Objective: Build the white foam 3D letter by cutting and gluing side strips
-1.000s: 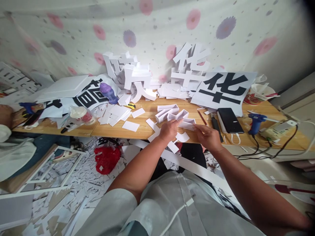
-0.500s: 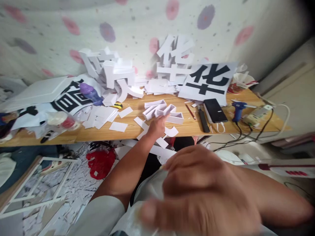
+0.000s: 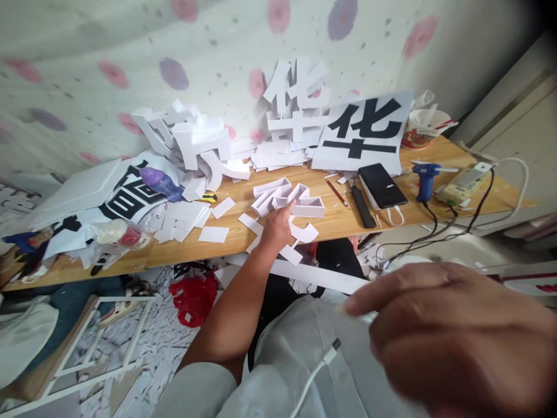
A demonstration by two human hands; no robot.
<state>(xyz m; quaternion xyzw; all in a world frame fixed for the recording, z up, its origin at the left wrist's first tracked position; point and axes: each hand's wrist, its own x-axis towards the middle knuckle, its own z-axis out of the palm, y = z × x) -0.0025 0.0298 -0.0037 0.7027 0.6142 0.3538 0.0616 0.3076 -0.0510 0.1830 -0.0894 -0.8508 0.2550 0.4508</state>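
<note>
On the wooden table, my left hand (image 3: 277,229) rests at the near edge of a white raised-wall character (image 3: 285,199), fingers closed against its walls; part of the grip is hidden. Flat white cut pieces (image 3: 304,232) lie beside and under that hand. My right hand (image 3: 452,331) is raised close to the camera, large and blurred. Its index finger stretches to the left, the other fingers bend, and nothing shows in it. Below it, a white cable with a plug (image 3: 335,344) lies across the grey shirt.
Finished white characters (image 3: 298,104) stand at the back beside a printed sheet (image 3: 365,130). To the right are a black cutter (image 3: 362,206), a phone (image 3: 383,184), a blue glue gun (image 3: 426,180) and a power strip (image 3: 467,183). Another person's leg (image 3: 82,307) shows at left.
My right hand has moved right and away from the middle of the view, uncovering the shirt and the cable. The camera has shifted slightly; my left hand stays at the white character.
</note>
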